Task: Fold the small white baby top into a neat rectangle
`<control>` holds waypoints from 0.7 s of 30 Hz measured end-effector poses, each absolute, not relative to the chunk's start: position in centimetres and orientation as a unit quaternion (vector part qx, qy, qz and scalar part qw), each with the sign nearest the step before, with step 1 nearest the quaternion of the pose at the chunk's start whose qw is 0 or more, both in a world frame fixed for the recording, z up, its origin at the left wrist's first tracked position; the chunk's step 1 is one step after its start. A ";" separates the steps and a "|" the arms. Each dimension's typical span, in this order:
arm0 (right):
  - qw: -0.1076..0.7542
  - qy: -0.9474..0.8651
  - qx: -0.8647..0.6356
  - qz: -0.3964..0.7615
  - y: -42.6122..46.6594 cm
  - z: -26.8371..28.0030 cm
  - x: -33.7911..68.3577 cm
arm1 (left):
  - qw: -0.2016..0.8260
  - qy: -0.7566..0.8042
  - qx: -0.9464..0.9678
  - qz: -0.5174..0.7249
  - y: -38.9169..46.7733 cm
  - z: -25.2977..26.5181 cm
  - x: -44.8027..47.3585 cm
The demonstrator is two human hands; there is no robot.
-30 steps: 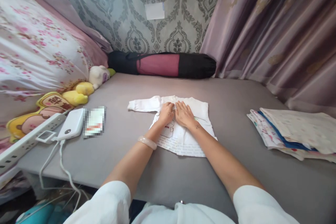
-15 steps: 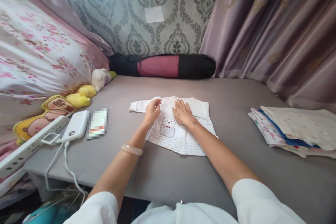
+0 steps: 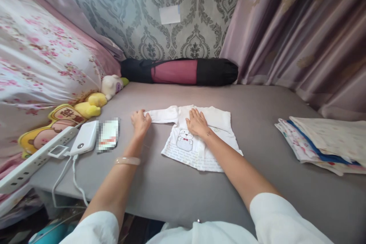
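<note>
I see the small white shirt [image 3: 200, 137] lying flat mid-bed [image 3: 171, 183], just in front of the black-and-pink bolster [image 3: 178, 71]. Left hand [image 3: 140, 122] pinches the cuff of the shirt's outstretched sleeve; right hand [image 3: 196, 122] lies open, palm down on the shirt's chest. Folded clothes pile [image 3: 323, 141] sits well right of the shirt.

Both bare forearms reach forward out of white sleeves. The left hand [image 3: 140, 122] lies farthest out, knuckles up, fingers curled at their tips (a pale bangle circles that wrist). The right hand [image 3: 196, 122] rests flat, palm down, fingers spread, well apart from the left.
</note>
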State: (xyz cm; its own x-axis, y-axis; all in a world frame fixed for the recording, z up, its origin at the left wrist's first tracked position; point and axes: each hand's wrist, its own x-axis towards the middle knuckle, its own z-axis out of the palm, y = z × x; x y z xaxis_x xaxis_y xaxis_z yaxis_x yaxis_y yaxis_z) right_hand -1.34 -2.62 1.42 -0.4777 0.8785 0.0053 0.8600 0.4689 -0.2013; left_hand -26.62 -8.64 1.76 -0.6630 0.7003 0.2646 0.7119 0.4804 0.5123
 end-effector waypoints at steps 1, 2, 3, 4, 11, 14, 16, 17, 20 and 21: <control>0.055 -0.857 -0.506 0.084 -2.6 1.6 -1.4 | 0.016 -0.871 -0.395 -0.291 -8.7 1.7 -27.1; 0.061 -0.859 -0.501 0.079 -2.6 1.7 -1.6 | 0.013 -0.879 -0.386 -0.280 -8.7 1.7 -27.5; 0.072 -0.865 -0.492 0.072 -2.6 1.8 -1.8 | 0.003 -0.884 -0.381 -0.271 -8.7 1.7 -27.9; 0.086 -0.871 -0.479 0.065 -2.6 1.9 -2.1 | -0.011 -0.886 -0.382 -0.261 -8.6 1.7 -28.2; 0.093 -0.880 -0.448 0.126 -2.4 1.4 -4.3 | -0.098 -0.886 -0.377 -0.251 -7.4 2.3 -28.7; 0.099 -0.869 -0.467 0.128 -2.5 1.1 -4.8 | -0.154 -0.878 -0.353 -0.283 -7.0 2.8 -28.6; 0.101 -0.863 -0.478 0.129 -2.7 1.1 -5.0 | -0.194 -0.871 -0.334 -0.304 -7.0 3.1 -28.5; 0.101 -0.861 -0.482 0.129 -2.8 1.2 -5.0 | -0.211 -0.866 -0.327 -0.314 -6.9 3.2 -28.5; 0.094 -0.857 -0.490 0.132 -3.0 1.4 -5.1 | -0.224 -0.846 -0.318 -0.364 -6.9 3.7 -28.6; 0.089 -0.856 -0.492 0.134 -3.0 1.5 -5.2 | -0.214 -0.838 -0.315 -0.391 -6.9 3.9 -28.7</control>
State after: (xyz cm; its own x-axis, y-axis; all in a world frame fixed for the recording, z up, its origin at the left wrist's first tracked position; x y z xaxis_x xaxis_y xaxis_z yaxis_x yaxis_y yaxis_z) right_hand -5.15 -3.02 1.49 -0.5011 0.8651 0.0201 0.8178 0.4811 -0.3158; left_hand -28.67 -6.86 3.91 -0.7101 0.6951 -0.1125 0.3605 0.4961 0.7899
